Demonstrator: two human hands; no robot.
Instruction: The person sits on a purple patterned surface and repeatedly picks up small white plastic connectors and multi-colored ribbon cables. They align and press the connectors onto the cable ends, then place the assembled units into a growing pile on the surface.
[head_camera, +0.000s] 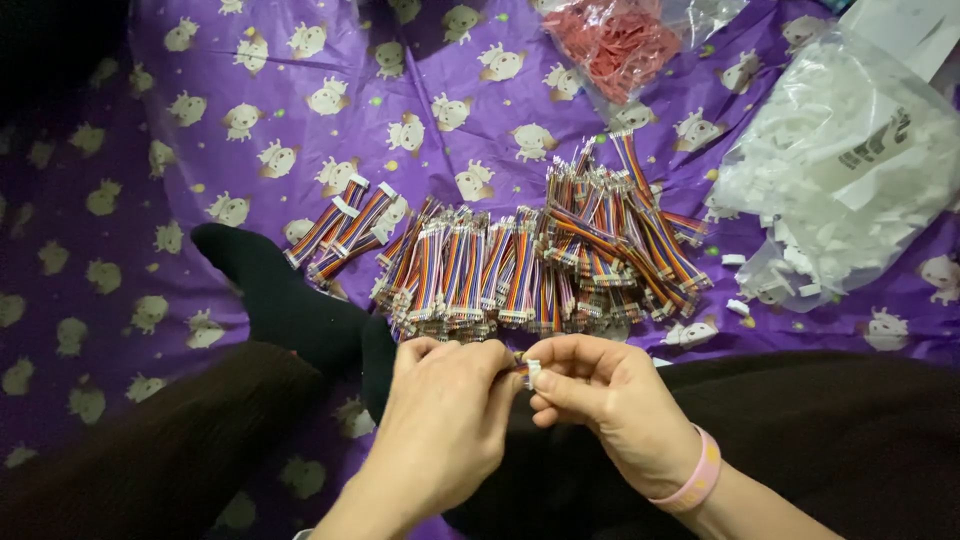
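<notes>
While the left hand (445, 405) pinches the end of one rainbow ribbon cable (519, 368), the right hand (610, 405) grips a small white connector housing (533, 372) against it, at 6 o'clock. Judged from the layout, a large pile of cables (520, 265) lies at centre. A bag of white housings (850, 160) at 2 o'clock remains well stocked, so much work appears left. A bag of red parts (620, 42) sits at 12 o'clock.

Home floor piecework spot, purple cartoon-print sheet (300, 60) spread out, legs in black socks (270, 290), bagged parts (850, 150) beside
</notes>
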